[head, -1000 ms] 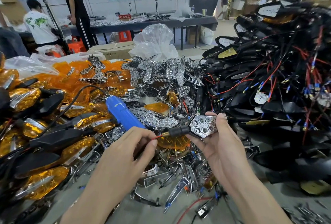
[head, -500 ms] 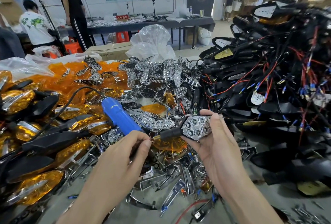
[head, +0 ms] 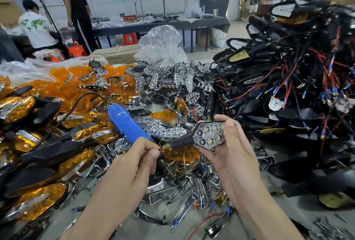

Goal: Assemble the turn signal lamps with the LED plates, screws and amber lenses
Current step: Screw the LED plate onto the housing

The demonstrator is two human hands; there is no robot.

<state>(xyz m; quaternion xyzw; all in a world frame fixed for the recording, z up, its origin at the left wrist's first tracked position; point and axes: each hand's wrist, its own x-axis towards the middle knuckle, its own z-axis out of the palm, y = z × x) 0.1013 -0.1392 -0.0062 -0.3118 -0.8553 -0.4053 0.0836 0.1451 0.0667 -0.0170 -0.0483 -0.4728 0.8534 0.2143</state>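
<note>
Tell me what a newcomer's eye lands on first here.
Centre frame, the right hand holds a turn signal lamp with its LED plate bare, while the left hand pinches its red wire beside a blue screwdriver. A heap of amber lenses fills the left, and a tangled black pile of wired housings towers on the right.

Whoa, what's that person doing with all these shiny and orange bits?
A person is building turn signal lamps. Their right hand holds a black lamp shell with a shiny silver LED plate in it, no orange lens on yet. Their left hand pinches the thin red wire at its stem, beside a blue electric screwdriver. Piles of clear orange lenses and black wired shells lie around.
</note>
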